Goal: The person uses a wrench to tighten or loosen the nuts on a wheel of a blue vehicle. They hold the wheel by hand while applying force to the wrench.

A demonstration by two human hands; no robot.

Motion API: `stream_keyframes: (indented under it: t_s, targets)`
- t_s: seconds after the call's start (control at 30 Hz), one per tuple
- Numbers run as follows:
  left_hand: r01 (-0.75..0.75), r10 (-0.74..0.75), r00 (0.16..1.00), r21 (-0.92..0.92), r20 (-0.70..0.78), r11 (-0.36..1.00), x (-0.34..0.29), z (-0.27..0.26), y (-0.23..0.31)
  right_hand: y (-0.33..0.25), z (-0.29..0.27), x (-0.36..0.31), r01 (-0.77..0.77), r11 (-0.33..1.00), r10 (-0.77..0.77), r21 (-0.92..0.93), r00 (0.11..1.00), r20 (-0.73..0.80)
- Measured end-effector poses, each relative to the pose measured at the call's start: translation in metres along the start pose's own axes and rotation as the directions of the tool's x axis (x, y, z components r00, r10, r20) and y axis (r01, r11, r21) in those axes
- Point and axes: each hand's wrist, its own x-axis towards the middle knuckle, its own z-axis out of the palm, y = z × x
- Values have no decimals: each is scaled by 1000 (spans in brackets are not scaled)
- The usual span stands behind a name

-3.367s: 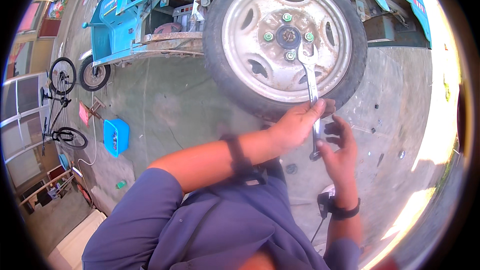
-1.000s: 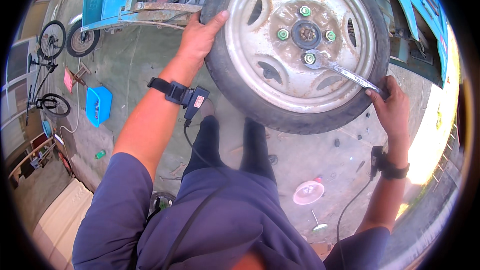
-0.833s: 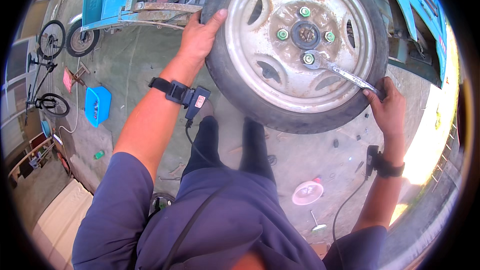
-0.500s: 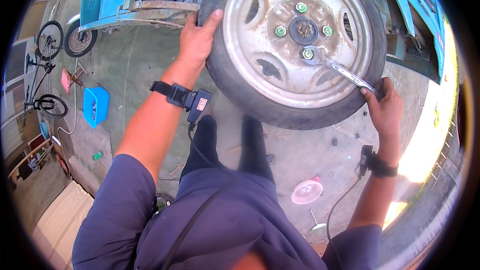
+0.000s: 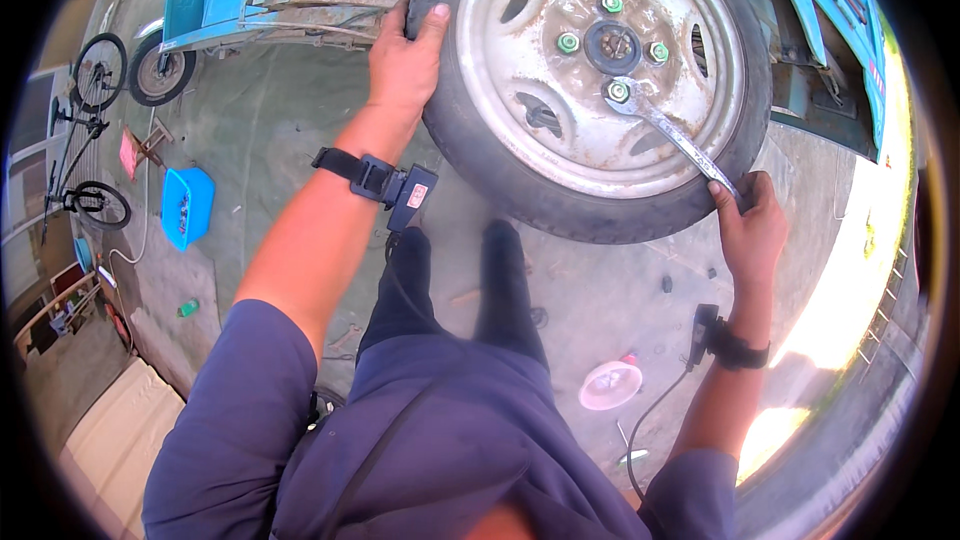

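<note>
The left hand (image 5: 405, 65) clasps a black tire (image 5: 590, 220) — the right hand (image 5: 752, 225) pinches the end of a silver wrench (image 5: 683, 143), its head around the lowest green nut (image 5: 619, 91).

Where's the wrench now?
Head view, right of centre: the wrench slants down across the wheel, one end at the lowest nut, the other in the right hand.

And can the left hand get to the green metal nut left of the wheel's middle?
Probably yes, if the left hand lets go of the black rubber tyre. Nothing covers that green metal nut, and the long silver wrench is at the bottom green nut, out of the way.
</note>
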Motion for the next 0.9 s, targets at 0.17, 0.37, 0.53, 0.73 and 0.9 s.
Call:
stream_keyframes:
  t_s: [0.17, 0.37, 0.53, 0.73, 0.9]
  targets:
    - [-30, 30, 1000, 19, -5, 999, -1, -1, -3, 1, 1, 2, 17, 999, -16, 45, 1000, -27]
    - [-18, 16, 999, -33, -52, 999, -16, 0, -2, -7, 1, -12, -78, 997, 78, 26, 997, -7]
    - [-18, 18, 1000, 8, -20, 1000, -1, -6, -2, -30, 17, -47, -238, 971, 239, 11, 970, -44]
    - [-16, 16, 998, -1, -64, 1000, -19, -2, -12, -29, -6, -29, -206, 978, 204, 44, 978, 36]
    - [36, -37, 996, -9, -80, 999, -38, 1, -9, 9, -27, -13, -99, 960, 68, 261, 990, 127]
